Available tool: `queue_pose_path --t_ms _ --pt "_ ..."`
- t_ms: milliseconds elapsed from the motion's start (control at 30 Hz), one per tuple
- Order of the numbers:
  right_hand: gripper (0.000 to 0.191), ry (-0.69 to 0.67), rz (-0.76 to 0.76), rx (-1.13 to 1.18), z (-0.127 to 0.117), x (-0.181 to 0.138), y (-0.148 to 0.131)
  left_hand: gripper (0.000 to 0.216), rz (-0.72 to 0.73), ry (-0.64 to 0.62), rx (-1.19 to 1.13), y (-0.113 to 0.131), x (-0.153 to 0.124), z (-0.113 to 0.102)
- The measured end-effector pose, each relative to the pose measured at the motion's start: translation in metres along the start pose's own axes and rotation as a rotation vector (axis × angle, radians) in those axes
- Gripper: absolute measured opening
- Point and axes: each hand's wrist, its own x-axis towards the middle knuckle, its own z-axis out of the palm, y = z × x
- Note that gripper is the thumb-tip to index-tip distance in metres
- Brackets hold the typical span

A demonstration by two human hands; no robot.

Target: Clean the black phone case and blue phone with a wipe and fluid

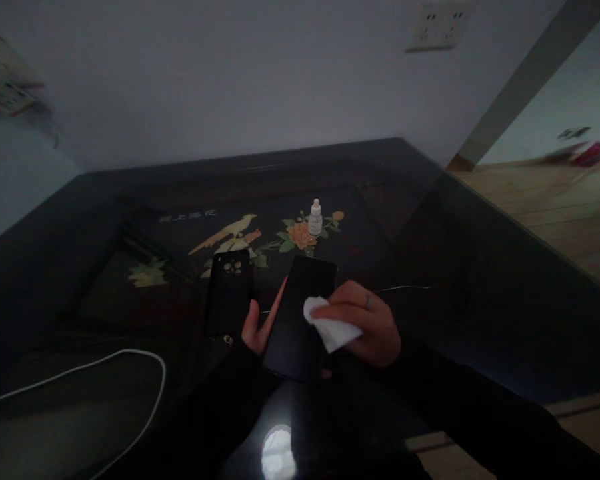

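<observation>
My left hand (259, 331) holds a dark smartphone (291, 337) from beneath, its fingers along the left edge and a fingertip showing at the lower right. The phone is tilted, its flat dark face toward me. In my right hand (373, 327), which wears a ring, a folded white tissue (336, 331) is pinched and lies against the phone's face. Left of the phone, a black phone case (229, 293) with round camera holes rests on the table. Beyond the phone stands a small clear dropper bottle (315, 220) with a white cap.
The glossy black table (420, 220) carries a bird-and-flower picture and meets the wall at the back. A white cable (130, 351) curves across its left side. Wall sockets (437, 25) are at upper right, with more sockets at upper left. Wooden floor (545, 200) lies to the right.
</observation>
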Motion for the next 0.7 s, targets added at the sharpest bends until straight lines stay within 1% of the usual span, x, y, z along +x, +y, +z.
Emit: queue_pose_path --t_ms 67,100,167,233,300,400,500,567,600,633,700 --pt "0.020 0.072 0.135 -0.078 -0.006 0.002 0.008 0.070 -0.144 -0.092 -0.016 -0.004 -0.003 0.003" --pt "0.021 0.102 0.173 -0.112 -0.008 0.003 0.012 0.070 -0.189 -0.120 -0.017 -0.006 -0.004 0.006" --pt "0.021 0.134 0.201 -0.168 -0.010 0.004 0.019 0.072 -0.197 -0.125 -0.003 -0.012 -0.004 0.010" --pt "0.020 0.134 0.188 -0.212 -0.010 0.004 0.022 0.073 -0.149 -0.081 0.011 -0.017 -0.003 0.014" --pt "0.020 0.102 0.135 -0.238 -0.006 0.003 0.020 0.075 -0.087 0.005 0.022 -0.020 -0.002 0.015" --pt "0.017 -0.006 -0.061 -0.182 0.007 -0.002 0.004 0.078 -0.040 0.092 0.027 -0.021 0.000 0.013" --pt "0.015 -0.149 -0.323 -0.090 0.024 -0.008 -0.019 0.073 -0.029 0.113 0.045 -0.018 0.000 0.012" --pt "0.013 -0.177 -0.437 -0.076 0.031 -0.010 -0.027 0.068 -0.020 0.119 0.058 -0.016 0.000 0.013" --pt "0.012 -0.181 -0.452 -0.080 0.031 -0.010 -0.026 0.068 -0.014 0.119 0.064 -0.015 0.000 0.013" --pt "0.011 -0.170 -0.432 -0.091 0.029 -0.009 -0.022 0.071 -0.004 0.118 0.069 -0.014 0.000 0.014" --pt "0.013 -0.113 -0.301 -0.141 0.018 -0.006 -0.006 0.078 -0.014 0.093 0.065 -0.014 0.000 0.016"
